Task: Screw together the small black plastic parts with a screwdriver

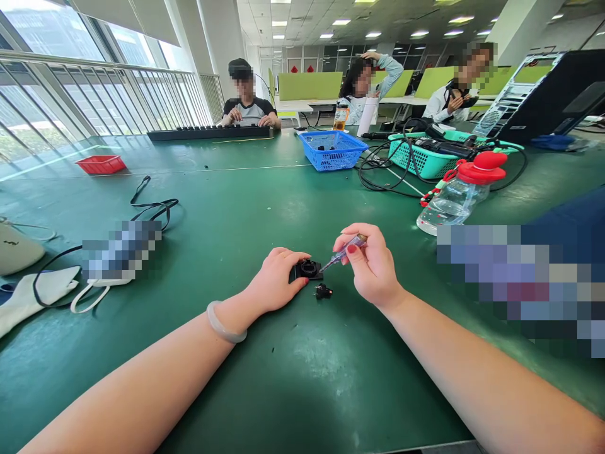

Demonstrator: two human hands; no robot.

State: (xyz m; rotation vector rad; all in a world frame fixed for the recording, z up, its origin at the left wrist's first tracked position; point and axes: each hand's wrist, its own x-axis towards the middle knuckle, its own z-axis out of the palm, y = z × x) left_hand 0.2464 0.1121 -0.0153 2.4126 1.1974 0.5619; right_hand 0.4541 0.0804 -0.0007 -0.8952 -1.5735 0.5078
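A small black square part with a round socket (309, 269) lies on the green table, and my left hand (278, 280) grips its left side between thumb and fingers. My right hand (371, 265) is closed around the clear purplish handle of a screwdriver (347, 249). Its shaft slants down to the left, and the tip is at the right edge of the black part; whether it touches a screw is too small to tell. Just below the part, close to my left thumb, sits a little black piece with metal prongs (323, 291).
A blue basket (333, 151) and a teal basket (411, 157) with cables stand farther back. To the right is a water bottle with a red lid (458, 192). A red tray (101, 165) and a black strap (155, 205) lie left. Several people sit beyond.
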